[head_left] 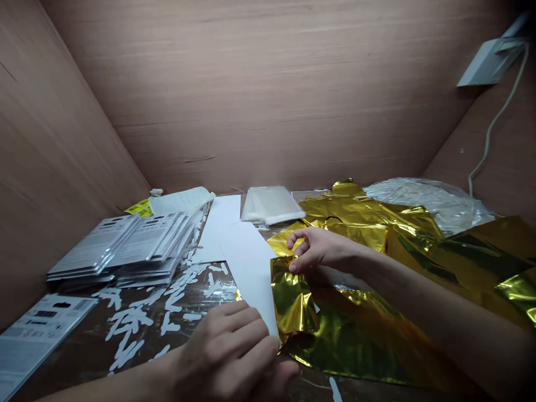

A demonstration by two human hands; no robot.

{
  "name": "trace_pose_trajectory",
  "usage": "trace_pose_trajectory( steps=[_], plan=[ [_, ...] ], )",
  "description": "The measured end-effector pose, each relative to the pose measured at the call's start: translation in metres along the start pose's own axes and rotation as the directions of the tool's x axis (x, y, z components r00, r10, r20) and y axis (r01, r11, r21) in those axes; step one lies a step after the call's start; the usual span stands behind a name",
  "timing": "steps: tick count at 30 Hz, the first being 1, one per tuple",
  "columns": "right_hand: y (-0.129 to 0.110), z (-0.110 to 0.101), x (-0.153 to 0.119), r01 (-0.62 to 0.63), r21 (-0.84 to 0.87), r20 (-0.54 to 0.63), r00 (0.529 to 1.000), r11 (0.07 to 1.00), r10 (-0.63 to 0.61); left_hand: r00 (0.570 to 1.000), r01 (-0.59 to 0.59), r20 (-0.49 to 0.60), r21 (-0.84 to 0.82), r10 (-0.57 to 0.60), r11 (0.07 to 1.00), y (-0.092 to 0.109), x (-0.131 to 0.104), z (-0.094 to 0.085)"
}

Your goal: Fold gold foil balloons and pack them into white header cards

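A small piece of gold foil (293, 304) hangs upright near the middle of the view. My right hand (316, 249) pinches its top edge between thumb and a finger, with the other fingers curled. In front of it, my left hand (238, 349) is closed, its back to the camera, beside the foil's lower end; whatever its fingers hold is hidden. White card sheets (247, 251) lie flat behind my left hand. Larger gold foil sheets (360, 340) spread under my right forearm and across the right side.
Stacks of printed packages (144, 237) stand at the left, another package (42, 335) nearer. White scraps (132, 318) litter the dark table. Clear sleeves (272, 204) lie at the back, clear plastic (427, 201) at the back right. A cable (489, 128) hangs on the right wall.
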State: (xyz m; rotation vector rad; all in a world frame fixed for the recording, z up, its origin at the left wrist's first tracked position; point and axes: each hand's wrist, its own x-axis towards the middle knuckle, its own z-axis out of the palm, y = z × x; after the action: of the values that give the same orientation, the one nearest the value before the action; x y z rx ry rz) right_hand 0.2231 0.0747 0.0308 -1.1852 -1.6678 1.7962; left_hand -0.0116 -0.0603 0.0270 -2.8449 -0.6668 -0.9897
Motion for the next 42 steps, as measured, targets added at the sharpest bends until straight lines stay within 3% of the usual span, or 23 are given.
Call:
trace_pose_trajectory(
  steps=[3, 8, 11, 17, 25, 32, 37, 42],
  plan=[
    [0.007, 0.02, 0.009, -0.036, -0.05, 0.05, 0.998, 0.998, 0.039, 0.998, 0.055, 0.007, 0.008, -0.056, 0.998, -0.01, -0.005, -0.007],
    [0.003, 0.035, 0.028, -0.046, -0.352, 0.079, 0.994, 0.935, 0.079, 0.948, 0.109, 0.293, 0.072, -0.126, 0.991, -0.02, -0.019, 0.004],
    [-0.004, 0.037, 0.037, 0.043, -0.536, 0.052, 0.998, 0.843, -0.018, 0.923, 0.138, 0.35, 0.082, -0.159, 0.987, -0.023, -0.026, 0.013],
    [-0.014, 0.044, 0.042, 0.18, -0.736, 0.037, 0.973, 0.653, -0.226, 0.923, 0.172, 0.327, 0.12, -0.203, 0.978, -0.031, -0.028, 0.026],
    [-0.002, 0.042, 0.041, 0.266, -0.673, 0.043, 0.946, 0.69, -0.322, 0.959, 0.126, 0.231, 0.175, -0.166, 0.976, -0.037, -0.041, 0.034],
    [0.007, 0.039, 0.044, 0.249, -0.621, 0.035, 0.956, 0.743, -0.291, 0.921, 0.111, 0.357, 0.139, -0.154, 0.984, -0.04, -0.038, 0.026],
    [0.016, 0.021, 0.06, 0.214, -0.469, -0.167, 0.931, 0.857, -0.324, 0.901, 0.073, 0.416, 0.13, -0.121, 0.989, -0.042, -0.034, 0.02],
    [0.002, 0.022, 0.07, 0.111, -0.242, -0.193, 0.968, 0.964, -0.16, 0.88, 0.064, 0.458, 0.141, -0.122, 0.988, -0.041, -0.037, 0.023]
  ],
)
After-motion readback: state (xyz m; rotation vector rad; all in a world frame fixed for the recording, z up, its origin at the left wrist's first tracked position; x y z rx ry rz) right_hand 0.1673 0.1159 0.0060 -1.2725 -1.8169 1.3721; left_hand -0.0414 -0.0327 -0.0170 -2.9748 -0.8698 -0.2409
